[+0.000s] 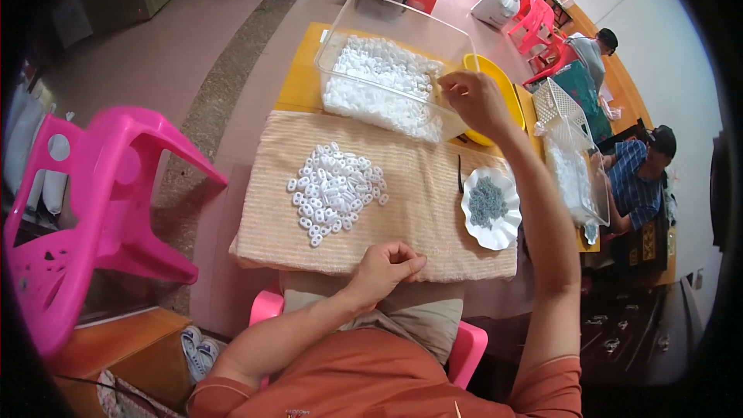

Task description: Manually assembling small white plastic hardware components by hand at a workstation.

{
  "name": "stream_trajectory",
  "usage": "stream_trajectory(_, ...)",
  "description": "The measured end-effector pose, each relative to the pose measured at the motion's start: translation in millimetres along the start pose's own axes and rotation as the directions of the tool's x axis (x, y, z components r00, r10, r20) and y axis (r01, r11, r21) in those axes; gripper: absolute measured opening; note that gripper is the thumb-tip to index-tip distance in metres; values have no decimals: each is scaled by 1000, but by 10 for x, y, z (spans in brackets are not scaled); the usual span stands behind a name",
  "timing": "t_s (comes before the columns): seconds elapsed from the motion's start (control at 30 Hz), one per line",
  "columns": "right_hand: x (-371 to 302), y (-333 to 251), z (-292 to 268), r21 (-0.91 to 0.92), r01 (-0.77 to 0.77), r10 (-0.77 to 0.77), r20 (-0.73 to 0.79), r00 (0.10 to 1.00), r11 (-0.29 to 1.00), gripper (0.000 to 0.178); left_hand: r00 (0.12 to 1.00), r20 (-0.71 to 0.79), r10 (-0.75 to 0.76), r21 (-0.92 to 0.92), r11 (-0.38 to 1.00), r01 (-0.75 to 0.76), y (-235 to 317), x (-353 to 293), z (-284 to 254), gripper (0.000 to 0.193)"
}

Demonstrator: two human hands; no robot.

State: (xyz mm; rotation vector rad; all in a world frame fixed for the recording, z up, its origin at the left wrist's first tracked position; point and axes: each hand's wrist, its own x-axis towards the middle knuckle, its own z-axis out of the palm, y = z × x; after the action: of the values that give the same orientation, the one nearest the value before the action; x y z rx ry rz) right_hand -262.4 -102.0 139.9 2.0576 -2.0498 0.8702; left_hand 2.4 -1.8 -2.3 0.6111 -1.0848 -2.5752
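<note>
My left hand (385, 269) rests by the towel's near edge with its fingers closed. Whatever they may hold is hidden. Stretched forward, my right hand (474, 99) hovers at the right end of a clear plastic bin (393, 6), beside a yellow basin (507, 93). Its fingers are pinched, and I cannot make out anything in them. Many small white plastic pieces (379, 70) fill the lower part of the bin. A heap of white oval pieces with two holes (334, 186) lies on the tan towel (418, 220). Small grey-green parts (487, 201) sit in a white scalloped dish (501, 238) at the right.
A thin black tool (460, 173) lies left of the dish. A pink chair (131, 186) stands at the left. At the right, a person in a blue striped shirt (638, 186) sits by another clear bin (573, 178) and a white basket (561, 108).
</note>
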Motion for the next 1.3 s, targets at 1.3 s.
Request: stream_trajectory(1.3,368,618,623,37,-579,137,958,253,815,33,998,7,-56,-51,997,56,51,28,-5,14)
